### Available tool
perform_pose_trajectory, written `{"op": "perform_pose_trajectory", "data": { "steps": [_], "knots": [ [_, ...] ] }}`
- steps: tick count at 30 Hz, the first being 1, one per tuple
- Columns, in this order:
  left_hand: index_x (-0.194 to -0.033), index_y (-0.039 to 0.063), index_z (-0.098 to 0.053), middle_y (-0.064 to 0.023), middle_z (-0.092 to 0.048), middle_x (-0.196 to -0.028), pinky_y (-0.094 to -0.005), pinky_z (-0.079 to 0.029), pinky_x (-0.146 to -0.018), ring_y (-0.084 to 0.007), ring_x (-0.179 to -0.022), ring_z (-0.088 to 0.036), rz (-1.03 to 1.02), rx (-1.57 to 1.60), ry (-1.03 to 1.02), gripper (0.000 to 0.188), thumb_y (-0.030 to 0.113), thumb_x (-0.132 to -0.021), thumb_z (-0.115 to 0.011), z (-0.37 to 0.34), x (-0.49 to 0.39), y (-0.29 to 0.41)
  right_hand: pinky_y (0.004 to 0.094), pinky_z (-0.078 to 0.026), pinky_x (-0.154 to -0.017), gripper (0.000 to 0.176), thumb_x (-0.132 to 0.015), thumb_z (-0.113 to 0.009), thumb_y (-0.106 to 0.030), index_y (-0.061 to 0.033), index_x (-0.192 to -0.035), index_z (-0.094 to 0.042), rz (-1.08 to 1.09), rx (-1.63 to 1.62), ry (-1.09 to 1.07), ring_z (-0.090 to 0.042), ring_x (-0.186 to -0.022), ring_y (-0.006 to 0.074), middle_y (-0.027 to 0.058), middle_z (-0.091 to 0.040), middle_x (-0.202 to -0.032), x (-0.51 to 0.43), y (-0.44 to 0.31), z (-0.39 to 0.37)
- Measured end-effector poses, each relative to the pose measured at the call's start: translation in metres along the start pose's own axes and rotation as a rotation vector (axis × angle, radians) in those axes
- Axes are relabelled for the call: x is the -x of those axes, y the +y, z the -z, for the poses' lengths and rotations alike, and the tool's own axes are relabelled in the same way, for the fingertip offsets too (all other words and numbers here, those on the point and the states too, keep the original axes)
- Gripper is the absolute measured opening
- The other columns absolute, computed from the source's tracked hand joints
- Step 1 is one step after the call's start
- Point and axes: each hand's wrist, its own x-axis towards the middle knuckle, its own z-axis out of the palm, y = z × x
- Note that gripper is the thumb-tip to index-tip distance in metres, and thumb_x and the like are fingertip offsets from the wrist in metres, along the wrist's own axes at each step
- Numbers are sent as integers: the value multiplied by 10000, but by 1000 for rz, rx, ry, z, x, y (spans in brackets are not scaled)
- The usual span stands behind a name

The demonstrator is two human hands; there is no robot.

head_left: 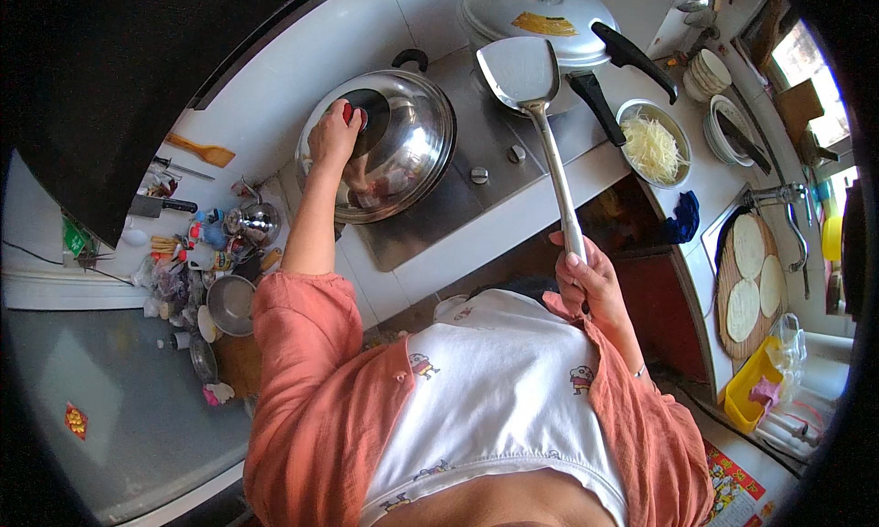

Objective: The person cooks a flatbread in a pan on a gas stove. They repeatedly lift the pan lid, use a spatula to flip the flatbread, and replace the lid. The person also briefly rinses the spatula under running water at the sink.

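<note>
My left hand (336, 134) grips the red knob (354, 115) of a domed lid (412, 135) with a dark glass centre. The lid sits over a wok, whose black loop handle (410, 59) sticks out at the back; what is inside is hidden. In my right hand (589, 276) is a long-handled metal wok spatula (522, 74), held by the end of its handle. Its broad blade points away from me, over the stove and in front of the pressure cooker (539, 19).
Shredded pale vegetable fills a metal bowl (652, 146) right of the stove (450, 197). Several flat dough rounds (744, 311) lie on a round wooden board (762, 335) by the faucet (776, 196). Left of the stove stand a kettle (257, 221), bottles and a metal pot (231, 306).
</note>
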Motion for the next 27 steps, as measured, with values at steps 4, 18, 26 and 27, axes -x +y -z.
{"op": "perform_pose_trajectory", "data": {
  "steps": [4,18,26,27],
  "knots": [
    [-1106,125,-570,-194,-673,-915,-503,-513,-722,-401,-857,-647,4,-31,-17,353,408,-896,-554,-5,1,7,207,-298,-404,416,-937,-607,-217,-12,-1257,-441,-9,2,-23,-322,-456,40,-30,-394,-666,-4,0,5],
    [-1091,128,-572,-168,-678,-930,-492,-509,-720,-376,-866,-648,6,-15,-26,344,414,-902,-543,-5,2,13,189,-307,-399,400,-940,-605,-207,-12,-1258,-463,-93,21,-62,-351,-469,30,-27,-434,-682,-18,-2,1],
    [-1293,85,-476,-169,-614,-1083,-485,-455,-860,-367,-1005,-586,-130,-91,331,538,428,-889,-573,28,26,32,195,-335,-411,404,-1002,-472,-317,-42,-1295,-440,-171,110,-184,-363,-493,49,-9,-444,-733,-35,7,5],
    [-1287,75,-479,-169,-615,-1077,-484,-447,-868,-363,-1004,-582,-197,-43,474,541,422,-885,-583,41,42,41,201,-340,-410,476,-997,-461,-376,-47,-1338,-411,-182,111,-226,-363,-492,58,-4,-440,-737,-40,10,7]
  ]
}}
